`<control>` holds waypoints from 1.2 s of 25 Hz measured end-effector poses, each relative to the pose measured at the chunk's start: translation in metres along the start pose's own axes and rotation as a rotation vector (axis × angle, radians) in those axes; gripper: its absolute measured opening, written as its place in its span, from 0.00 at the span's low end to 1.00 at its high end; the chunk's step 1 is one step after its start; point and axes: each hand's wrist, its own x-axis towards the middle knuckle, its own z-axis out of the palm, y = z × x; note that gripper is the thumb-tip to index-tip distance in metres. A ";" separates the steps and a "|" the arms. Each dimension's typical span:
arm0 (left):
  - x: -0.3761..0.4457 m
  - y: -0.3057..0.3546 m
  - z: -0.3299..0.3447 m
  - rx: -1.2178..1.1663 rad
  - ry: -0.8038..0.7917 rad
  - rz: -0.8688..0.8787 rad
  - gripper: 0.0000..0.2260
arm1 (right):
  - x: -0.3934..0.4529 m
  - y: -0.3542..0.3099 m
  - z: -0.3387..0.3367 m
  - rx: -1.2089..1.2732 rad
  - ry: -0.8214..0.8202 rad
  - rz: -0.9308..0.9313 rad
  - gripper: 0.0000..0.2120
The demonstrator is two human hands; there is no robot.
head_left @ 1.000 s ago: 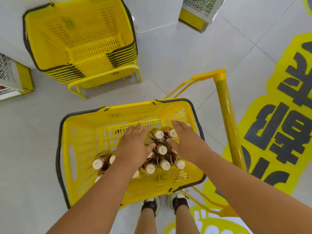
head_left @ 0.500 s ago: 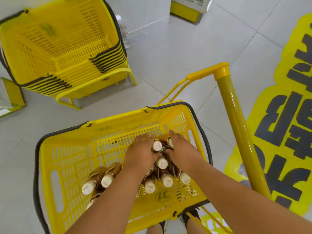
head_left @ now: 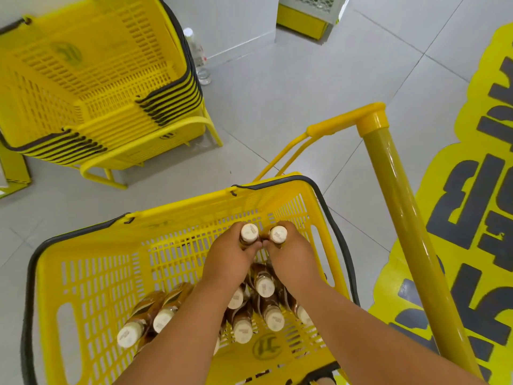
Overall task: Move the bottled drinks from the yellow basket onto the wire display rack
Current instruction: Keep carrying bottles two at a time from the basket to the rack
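A yellow basket (head_left: pixel 91 273) with a black rim stands on the floor below me. Several brown bottled drinks with cream caps lie in its near half, among them one at the left (head_left: pixel 130 330) and one in the middle (head_left: pixel 265 284). My left hand (head_left: pixel 227 259) grips the neck of one upright bottle (head_left: pixel 249 232). My right hand (head_left: pixel 291 254) grips a second upright bottle (head_left: pixel 278 234) right beside it. Both held bottles are near the basket's far wall, caps up. The wire display rack is out of view.
The basket's long yellow pull handle (head_left: pixel 394 218) rises at the right. A stack of nested yellow baskets (head_left: pixel 91 79) stands at the upper left, a clear bottle (head_left: pixel 197 55) behind it. A yellow floor sticker (head_left: pixel 472 232) covers the right. A yellow-based fixture (head_left: pixel 302 22) is at the top.
Both hands have closed round one bottle each and stood them upright, lifted above the others. The camera has moved closer to the basket.
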 end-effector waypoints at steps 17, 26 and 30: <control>-0.106 0.073 -0.117 -0.264 0.269 0.065 0.20 | -0.115 -0.102 -0.088 0.134 0.119 -0.266 0.18; -0.255 0.244 -0.264 -0.496 0.397 0.261 0.15 | -0.275 -0.240 -0.204 0.228 0.098 -0.446 0.16; -0.311 0.298 -0.320 -0.476 0.428 0.332 0.12 | -0.326 -0.302 -0.258 0.233 0.055 -0.546 0.15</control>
